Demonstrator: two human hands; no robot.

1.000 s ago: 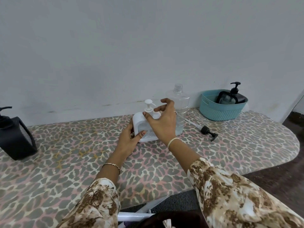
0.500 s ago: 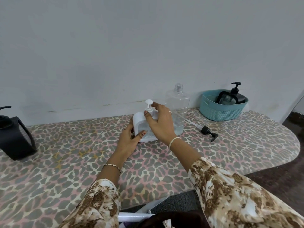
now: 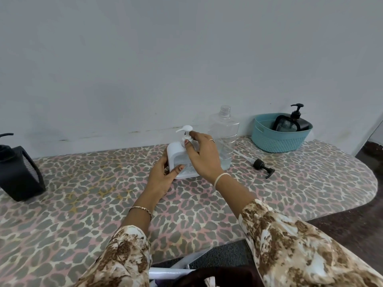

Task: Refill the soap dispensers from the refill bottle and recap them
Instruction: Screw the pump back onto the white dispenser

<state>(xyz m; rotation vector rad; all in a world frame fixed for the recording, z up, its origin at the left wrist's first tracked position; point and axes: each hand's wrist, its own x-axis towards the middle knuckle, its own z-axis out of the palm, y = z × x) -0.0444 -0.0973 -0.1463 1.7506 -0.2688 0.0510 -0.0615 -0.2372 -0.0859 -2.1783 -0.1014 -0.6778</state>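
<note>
Centrally: white square plastic soap dispenser [image 3: 179, 160] upright on leopard-print table [image 3: 83, 204], right half hidden by right hand [image 3: 204, 156] pinching the pump collar; left hand [image 3: 163, 177] clasping lower left side. Clear uncapped refill bottle [image 3: 224, 131] behind, partly hidden.

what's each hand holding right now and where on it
Both hold the white soap dispenser: left hand grips its lower body, right hand pinches the pump collar.

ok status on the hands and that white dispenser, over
Left hand steadies white square pump dispenser. Right hand grips its pump collar. Uncapped clear plastic refill bottle close behind; nothing blocking.
</note>
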